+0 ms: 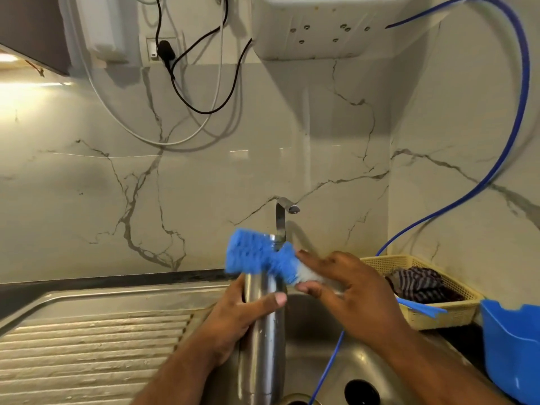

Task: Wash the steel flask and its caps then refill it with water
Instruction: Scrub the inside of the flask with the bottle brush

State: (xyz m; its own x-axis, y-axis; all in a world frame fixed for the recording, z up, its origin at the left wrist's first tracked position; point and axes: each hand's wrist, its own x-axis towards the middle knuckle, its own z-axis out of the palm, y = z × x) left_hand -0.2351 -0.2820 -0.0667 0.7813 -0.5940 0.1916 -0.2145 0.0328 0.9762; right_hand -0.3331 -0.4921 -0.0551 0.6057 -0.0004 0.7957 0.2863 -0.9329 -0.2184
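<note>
You are holding the steel flask [261,331] upright over the sink [318,325], your left hand [233,325] wrapped firmly around its upper body with the thumb pressing across the front. Your right hand [347,290] is pinching the pale handle of the blue bottle brush [257,257] between thumb and fingers, the other fingers spread, and the bristle head is lying sideways across the flask's mouth, blurred. To scrub well, you are likely needing to tilt the handle up so the head lines up with the opening before pushing it in. The tap [285,217] behind appears to be off. No caps are showing from this viewpoint. Be keeping the flask low over the basin so drips are falling inside.
</note>
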